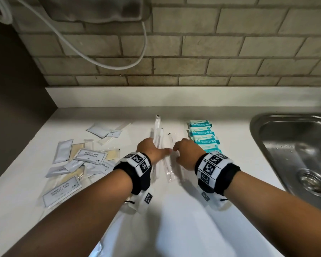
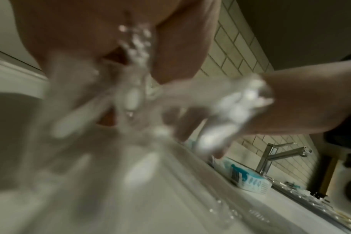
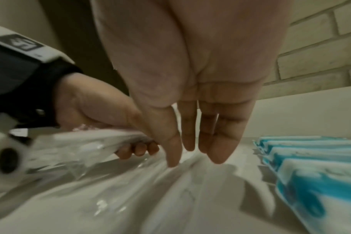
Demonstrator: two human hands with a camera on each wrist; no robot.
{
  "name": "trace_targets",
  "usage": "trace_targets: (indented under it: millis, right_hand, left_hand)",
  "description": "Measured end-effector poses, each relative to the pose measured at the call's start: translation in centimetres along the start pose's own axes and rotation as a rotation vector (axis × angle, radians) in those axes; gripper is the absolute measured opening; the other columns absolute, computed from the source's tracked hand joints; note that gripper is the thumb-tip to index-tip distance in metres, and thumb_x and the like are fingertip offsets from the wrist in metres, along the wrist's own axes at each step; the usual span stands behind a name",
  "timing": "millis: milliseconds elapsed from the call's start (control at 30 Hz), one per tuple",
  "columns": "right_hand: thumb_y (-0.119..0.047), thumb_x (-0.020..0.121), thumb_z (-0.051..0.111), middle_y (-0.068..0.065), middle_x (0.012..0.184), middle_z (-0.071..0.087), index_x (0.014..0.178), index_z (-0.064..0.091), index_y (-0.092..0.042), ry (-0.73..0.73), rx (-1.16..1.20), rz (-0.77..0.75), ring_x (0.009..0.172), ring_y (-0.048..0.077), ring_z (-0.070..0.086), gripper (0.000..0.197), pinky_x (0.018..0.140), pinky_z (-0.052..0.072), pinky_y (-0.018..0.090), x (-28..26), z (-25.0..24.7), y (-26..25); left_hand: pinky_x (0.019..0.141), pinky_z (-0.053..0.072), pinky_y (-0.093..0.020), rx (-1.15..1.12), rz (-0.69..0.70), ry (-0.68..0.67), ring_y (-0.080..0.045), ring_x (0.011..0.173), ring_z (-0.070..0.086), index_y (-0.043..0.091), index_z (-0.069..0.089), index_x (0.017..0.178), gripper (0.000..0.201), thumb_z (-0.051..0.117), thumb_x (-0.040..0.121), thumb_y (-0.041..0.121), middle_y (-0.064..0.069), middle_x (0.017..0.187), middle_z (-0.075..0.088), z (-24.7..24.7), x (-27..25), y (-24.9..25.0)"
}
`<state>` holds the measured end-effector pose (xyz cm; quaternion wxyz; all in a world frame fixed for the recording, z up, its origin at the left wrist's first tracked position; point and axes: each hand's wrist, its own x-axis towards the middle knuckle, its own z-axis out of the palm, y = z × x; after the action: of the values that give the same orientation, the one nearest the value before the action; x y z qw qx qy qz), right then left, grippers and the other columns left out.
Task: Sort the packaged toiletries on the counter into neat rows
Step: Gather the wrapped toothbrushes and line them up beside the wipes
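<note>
Left hand (image 1: 152,148) curls round a crinkly clear-plastic toothbrush packet (image 3: 86,142) at mid-counter, while the right hand (image 1: 186,152) presses straight fingers (image 3: 171,152) on glossy packets (image 1: 168,169) lying flat. Soft teal wipe packs (image 1: 204,136) form a row to the right, flat paper sachets (image 1: 78,160) are scattered left. Smooth white counter (image 1: 174,210), rough brick tiles (image 1: 193,52), steel sink (image 1: 295,145).
</note>
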<state>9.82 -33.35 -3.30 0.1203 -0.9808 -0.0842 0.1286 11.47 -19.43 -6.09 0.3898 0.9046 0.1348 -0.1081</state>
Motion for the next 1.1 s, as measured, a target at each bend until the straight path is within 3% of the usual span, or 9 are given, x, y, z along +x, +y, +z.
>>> trace_targets:
  millis: [133,267,433,600,733,833,933,1000,1100]
  right_hand:
    - [-0.014,0.095,0.049,0.012,0.123,0.051,0.123,0.058,-0.005,-0.084,-0.085,-0.013,0.113,0.029,0.057,0.031,0.097,0.050,0.038,-1.0,0.7,-0.4]
    - [-0.011,0.094,0.046,0.013,0.119,0.051,0.117,0.059,-0.006,-0.063,-0.147,0.004,0.111,0.030,0.055,0.026,0.093,0.049,0.037,-1.2,0.7,-0.2]
    - [-0.010,0.096,0.046,0.014,0.119,0.057,0.115,0.058,-0.003,-0.033,-0.098,0.053,0.112,0.030,0.058,0.024,0.091,0.047,0.034,-1.5,0.2,0.2]
    - [-0.014,0.094,0.052,0.011,0.106,0.063,0.102,0.061,-0.007,-0.019,-0.077,0.076,0.096,0.026,0.063,0.014,0.075,0.045,0.028,-1.4,0.3,0.6]
    - [-0.014,0.093,0.052,0.010,0.099,0.064,0.098,0.062,-0.007,-0.005,-0.070,0.079,0.082,0.024,0.057,0.012,0.071,0.044,0.028,-1.2,0.4,0.8]
    - [-0.012,0.093,0.049,0.007,0.098,0.062,0.098,0.061,-0.008,-0.021,-0.099,0.060,0.092,0.025,0.062,0.013,0.073,0.045,0.027,-1.1,0.4,1.1]
    - [-0.021,0.096,0.049,0.013,0.115,0.061,0.114,0.060,-0.006,0.090,-0.014,-0.009,0.103,0.027,0.062,0.026,0.088,0.051,0.033,-0.9,0.3,1.1]
    - [-0.034,0.099,0.047,0.014,0.116,0.063,0.127,0.053,-0.007,0.136,0.133,-0.062,0.104,0.029,0.063,0.040,0.089,0.052,0.037,-1.0,0.0,0.5]
    - [-0.042,0.098,0.046,0.015,0.104,0.068,0.142,0.032,-0.008,0.091,0.337,-0.071,0.100,0.030,0.066,0.058,0.081,0.049,0.035,-0.9,-0.1,-1.1]
  left_hand:
    - [0.078,0.058,-0.034,-0.009,0.003,0.002,-0.025,0.083,0.071,0.004,0.067,0.095,0.042,0.082,0.065,0.031,-0.008,0.089,0.075,-0.2,0.1,-0.4]
    - [0.080,0.060,-0.039,-0.132,-0.013,-0.044,-0.026,0.074,0.075,-0.002,0.071,0.083,0.030,0.082,0.062,0.016,-0.011,0.073,0.076,-0.4,-0.1,-0.4]
    - [0.080,0.061,-0.043,-0.159,0.014,-0.080,-0.031,0.076,0.075,-0.004,0.073,0.078,0.031,0.081,0.057,0.016,-0.013,0.071,0.076,0.4,-0.5,0.4]
    - [0.077,0.061,-0.042,-0.172,0.024,-0.088,-0.025,0.063,0.070,0.001,0.074,0.077,0.031,0.078,0.053,0.020,-0.011,0.071,0.076,1.1,-1.0,1.3]
    - [0.077,0.061,-0.044,-0.199,0.026,-0.085,-0.029,0.074,0.075,-0.002,0.073,0.082,0.038,0.080,0.053,0.022,-0.011,0.073,0.076,1.3,-1.1,1.8]
    - [0.080,0.060,-0.042,-0.201,0.052,-0.105,-0.027,0.067,0.072,0.003,0.072,0.073,0.030,0.080,0.056,0.028,-0.012,0.072,0.076,1.2,-0.9,1.8]
    - [0.082,0.058,-0.043,-0.291,0.063,-0.057,-0.027,0.075,0.073,0.004,0.069,0.082,0.058,0.080,0.048,0.050,-0.010,0.075,0.075,0.9,-0.3,1.1]
    - [0.085,0.057,-0.047,-0.389,0.045,-0.022,-0.031,0.082,0.072,0.005,0.068,0.089,0.069,0.081,0.046,0.056,-0.010,0.081,0.075,0.3,-0.4,0.8]
    - [0.085,0.054,-0.042,-0.510,0.012,-0.025,-0.028,0.080,0.068,0.006,0.065,0.090,0.049,0.082,0.067,0.047,-0.010,0.081,0.070,-1.3,-1.4,1.1]
